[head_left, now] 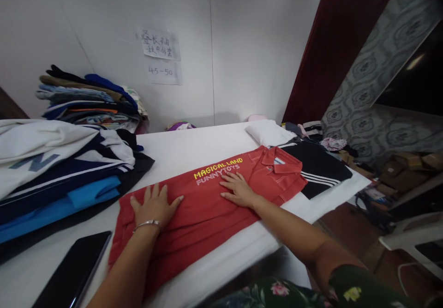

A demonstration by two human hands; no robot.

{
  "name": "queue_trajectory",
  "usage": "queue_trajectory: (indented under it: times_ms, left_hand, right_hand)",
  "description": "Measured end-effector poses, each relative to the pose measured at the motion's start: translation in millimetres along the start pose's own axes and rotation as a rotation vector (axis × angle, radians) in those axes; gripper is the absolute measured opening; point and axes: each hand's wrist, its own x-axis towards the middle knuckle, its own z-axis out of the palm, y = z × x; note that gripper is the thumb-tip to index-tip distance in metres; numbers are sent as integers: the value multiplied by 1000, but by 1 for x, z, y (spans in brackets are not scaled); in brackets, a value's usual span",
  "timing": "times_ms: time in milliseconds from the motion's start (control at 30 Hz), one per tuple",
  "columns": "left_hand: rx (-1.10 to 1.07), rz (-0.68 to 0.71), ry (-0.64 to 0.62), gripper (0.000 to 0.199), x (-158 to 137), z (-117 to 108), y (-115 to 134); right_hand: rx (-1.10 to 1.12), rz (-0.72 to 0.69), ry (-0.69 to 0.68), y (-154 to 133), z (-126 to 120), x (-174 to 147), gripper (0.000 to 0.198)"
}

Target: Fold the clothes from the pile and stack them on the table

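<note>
A red collared shirt [204,211] lies on the white table, its collar toward the right and yellow and white lettering across its upper part. My left hand [154,208], with a bracelet at the wrist, rests flat on the shirt's left end, fingers spread. Farther right, my right hand [238,190] lies flat on the cloth just below the lettering, fingers apart. Neither hand grips the fabric. Beyond the collar is a black garment [316,162] with white stripes, partly beneath the shirt's edge.
A loose heap of clothes [62,160] and a folded stack [93,100] stand at the left. A black phone [74,271] lies at the front left. A white folded garment [268,132] sits at the back. Cardboard boxes [401,174] and a white plastic chair [415,238] are at the right.
</note>
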Motion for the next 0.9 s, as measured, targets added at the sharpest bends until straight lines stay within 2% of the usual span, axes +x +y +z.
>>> queue_trajectory:
  times_ms: [67,167,267,467,600,700,900]
  left_hand:
    - [4,82,66,74,-4,0,9]
    - [-51,195,-79,73,-6,6,20]
    - [-71,209,-174,75,-5,11,24]
    - [-95,195,-159,75,-7,9,23]
    - [-106,194,-157,75,-8,10,23]
    - [-105,198,-148,76,-7,14,22]
    - [-140,203,-127,73,-7,18,21]
  right_hand:
    - [10,-4,9,1,1,0,51]
    - [17,-1,19,1,2,-1,50]
    - [47,18,16,0,2,0,48]
    - [86,105,42,11,-12,27,48]
    - [-105,348,33,44,-30,53,56]
    - [-178,523,21,81,-42,60,57]
    - [-238,694,-33,143,-48,50,63]
